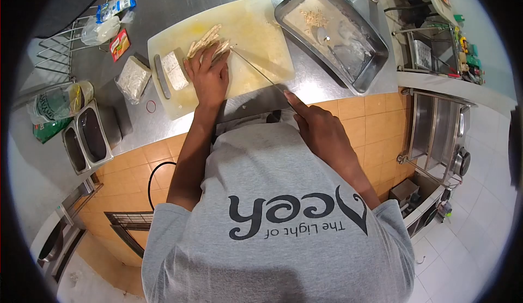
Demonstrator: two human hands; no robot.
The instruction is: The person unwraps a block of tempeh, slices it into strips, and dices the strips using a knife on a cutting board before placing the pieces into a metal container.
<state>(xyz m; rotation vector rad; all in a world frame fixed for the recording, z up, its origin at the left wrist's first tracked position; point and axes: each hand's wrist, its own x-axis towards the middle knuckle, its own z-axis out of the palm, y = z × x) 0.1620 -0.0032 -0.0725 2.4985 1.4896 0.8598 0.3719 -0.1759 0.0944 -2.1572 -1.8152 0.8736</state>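
Observation:
On a yellowish cutting board (261, 25), my left hand (209, 80) rests with bent fingers over a bunch of thin pale tempeh slices (210, 36). The slices fan out past my fingertips, and some are hidden under them. My right hand (322, 131) is wrapped round the handle of a long knife (256, 69). Its blade slants across the board, with the tip close to the slices. Left of my left hand lies an uncut tempeh block (174, 71), near the board's handle slot. Another tempeh block in clear wrap (133, 80) sits on the steel counter beside the board.
Right of the board stands a metal tray (368, 77) with whitish powder or batter, crumbs and a spoon (323, 35). At left are a red packet (120, 45), a wire rack (54, 58) with bags, steel containers (92, 134) and a red rubber band (151, 106).

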